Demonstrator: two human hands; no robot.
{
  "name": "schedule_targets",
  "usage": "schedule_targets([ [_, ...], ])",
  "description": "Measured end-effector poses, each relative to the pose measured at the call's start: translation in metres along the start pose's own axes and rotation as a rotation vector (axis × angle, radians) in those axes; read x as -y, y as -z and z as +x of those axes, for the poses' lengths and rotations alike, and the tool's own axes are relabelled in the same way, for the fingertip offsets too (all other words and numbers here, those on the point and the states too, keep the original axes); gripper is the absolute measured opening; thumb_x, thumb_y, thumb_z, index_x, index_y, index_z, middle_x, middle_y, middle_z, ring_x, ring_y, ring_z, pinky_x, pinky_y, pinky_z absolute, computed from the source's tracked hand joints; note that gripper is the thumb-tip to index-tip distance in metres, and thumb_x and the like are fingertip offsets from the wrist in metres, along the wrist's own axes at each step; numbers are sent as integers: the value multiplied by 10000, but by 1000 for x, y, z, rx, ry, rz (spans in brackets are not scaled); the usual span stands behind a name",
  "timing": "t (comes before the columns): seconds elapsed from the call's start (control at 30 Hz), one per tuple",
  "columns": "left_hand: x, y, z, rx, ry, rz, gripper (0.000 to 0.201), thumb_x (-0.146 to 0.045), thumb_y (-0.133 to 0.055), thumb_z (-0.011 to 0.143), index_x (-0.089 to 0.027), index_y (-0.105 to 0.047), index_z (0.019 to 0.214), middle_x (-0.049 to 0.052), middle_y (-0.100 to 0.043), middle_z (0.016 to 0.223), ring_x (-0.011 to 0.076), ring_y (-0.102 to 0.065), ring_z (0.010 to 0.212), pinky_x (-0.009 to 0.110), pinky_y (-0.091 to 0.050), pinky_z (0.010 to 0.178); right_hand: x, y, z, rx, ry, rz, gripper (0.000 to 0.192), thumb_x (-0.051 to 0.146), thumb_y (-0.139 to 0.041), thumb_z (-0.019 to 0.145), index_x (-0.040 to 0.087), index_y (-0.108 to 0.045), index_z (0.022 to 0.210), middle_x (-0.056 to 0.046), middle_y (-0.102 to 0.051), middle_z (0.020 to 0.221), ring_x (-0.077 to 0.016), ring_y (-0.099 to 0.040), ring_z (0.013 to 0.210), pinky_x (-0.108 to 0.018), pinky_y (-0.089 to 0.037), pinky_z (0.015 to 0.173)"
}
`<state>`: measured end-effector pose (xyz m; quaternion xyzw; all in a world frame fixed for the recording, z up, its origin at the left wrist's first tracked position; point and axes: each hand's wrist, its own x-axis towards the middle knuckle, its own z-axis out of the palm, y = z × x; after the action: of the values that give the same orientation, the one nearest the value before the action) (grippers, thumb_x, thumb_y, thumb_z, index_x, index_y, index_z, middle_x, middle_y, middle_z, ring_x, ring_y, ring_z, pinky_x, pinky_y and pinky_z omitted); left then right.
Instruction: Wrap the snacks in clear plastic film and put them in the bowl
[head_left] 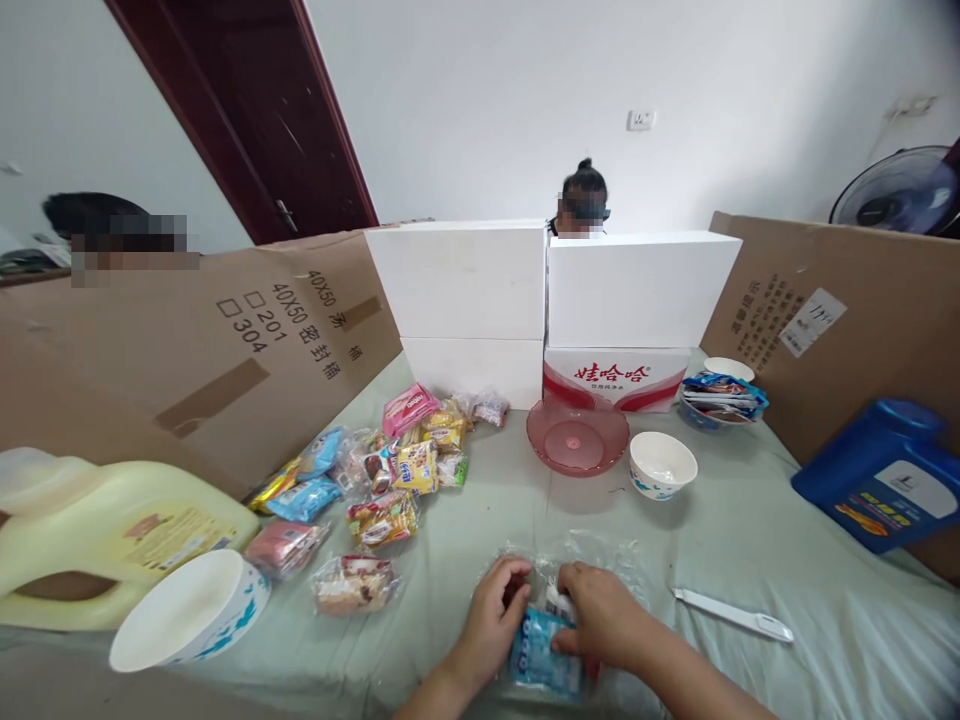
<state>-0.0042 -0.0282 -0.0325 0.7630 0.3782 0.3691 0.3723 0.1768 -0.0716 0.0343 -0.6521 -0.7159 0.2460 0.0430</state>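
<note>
A clear plastic bag [600, 556] lies at the front middle of the cloth-covered surface. Between my hands a blue-and-white packet [541, 655] shows, and I cannot tell whether it is inside the bag. My left hand [491, 610] curls its fingers against the bag's left side, thumb beside the packet's upper corner. From the right, my right hand [600, 615] bends over the packet, its thumb touching the blue face and its fingers closed at the top near the plastic. A bit of red shows under my right palm. A white plastic knife-like tool [735, 614] lies to the right.
Wrapped snacks [397, 470] are heaped at left, near a white bowl [191, 610] and a yellow jug [127, 530]. Ahead stand a red plate [577, 437], a small bowl [663, 465] and a bowl of packets [721, 400]. A blue bottle [881, 475] leans right. Boxes wall the back; people sit beyond.
</note>
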Motion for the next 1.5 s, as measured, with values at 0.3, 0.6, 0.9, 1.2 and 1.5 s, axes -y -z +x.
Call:
schedule_targets([
  [0.3, -6, 3, -3, 161, -102, 73, 276, -370, -504, 933, -214, -604, 1138, 103, -625, 1169, 232, -574, 1092, 374, -471, 958, -53, 46, -18, -167, 86, 457, 209, 244, -605, 655, 217, -470, 812, 36, -592, 759, -136, -521, 693, -228, -361, 608],
  [0.6, -19, -3, -4, 365, -168, 363, 354, -216, -689, 730, -202, -633, 1079, 90, -598, 1223, 282, -496, 1170, 485, -384, 1046, -70, 126, 86, -872, 225, 26, 162, 176, -547, 710, 195, -536, 871, -106, -655, 972, -254, -582, 953, -373, -411, 848],
  [0.9, -17, -7, -3, 351, -107, 432, 509, -209, -601, 786, -192, -524, 1289, 127, -471, 1411, 294, -429, 1298, 501, -359, 1092, -36, 44, 50, -556, 455, 17, 200, 300, -496, 896, 202, -604, 1034, -71, -669, 1016, -187, -588, 969, -308, -448, 863],
  [1.2, -24, 12, 43, 346, 326, 827, 536, -255, -523, 864, -107, -455, 1374, 196, -355, 1495, 332, -590, 1152, 429, -511, 913, -57, -37, 11, -171, 200, -149, 894, 688, -516, 792, 233, -231, 1506, -117, -169, 1577, -408, -23, 1434, -634, -40, 1117],
  [1.5, 5, 12, 40, 416, -204, 807, 642, -478, -570, 869, -303, -354, 1448, 45, -326, 1535, 326, -216, 1427, 545, -222, 1132, -74, -36, 13, -181, 134, -245, 902, 774, -420, 788, 280, -198, 1509, -74, -134, 1583, -400, -16, 1437, -655, -28, 1102],
])
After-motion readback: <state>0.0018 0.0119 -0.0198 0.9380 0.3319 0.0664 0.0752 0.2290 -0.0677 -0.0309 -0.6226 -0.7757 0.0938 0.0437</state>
